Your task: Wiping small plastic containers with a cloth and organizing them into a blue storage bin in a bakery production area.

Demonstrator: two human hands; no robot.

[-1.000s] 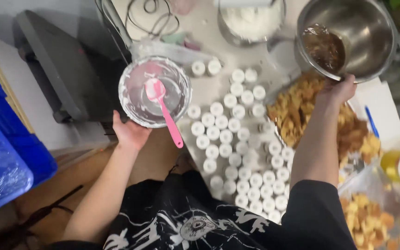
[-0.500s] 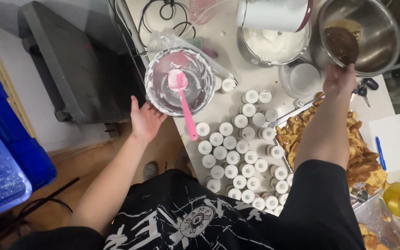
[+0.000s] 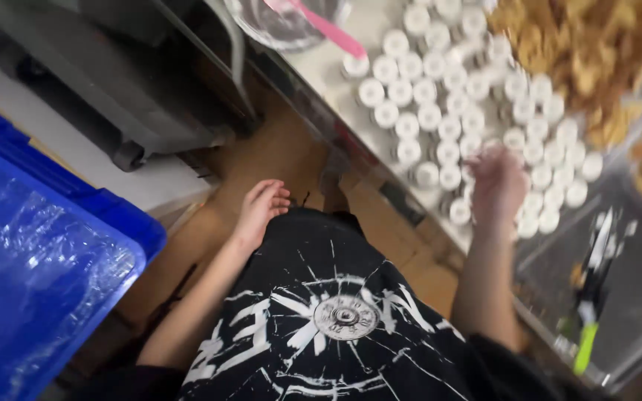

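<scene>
My left hand hangs low by my black shirt, away from the table, fingers loosely apart and empty. My right hand is blurred over the near rows of small white lidded cups on the white table; whether it holds one I cannot tell. A clear round bowl with a pink spatula in it rests at the table's left edge.
A heap of golden fried pieces lies at the far right of the table, with more in a clear tray at right. A blue crate lined with plastic stands at left, a grey cart behind it.
My left hand let go of the bowl, which now rests on the table, and dropped to my side. My right hand came down from the metal bowl to the cups. The view tilted down.
</scene>
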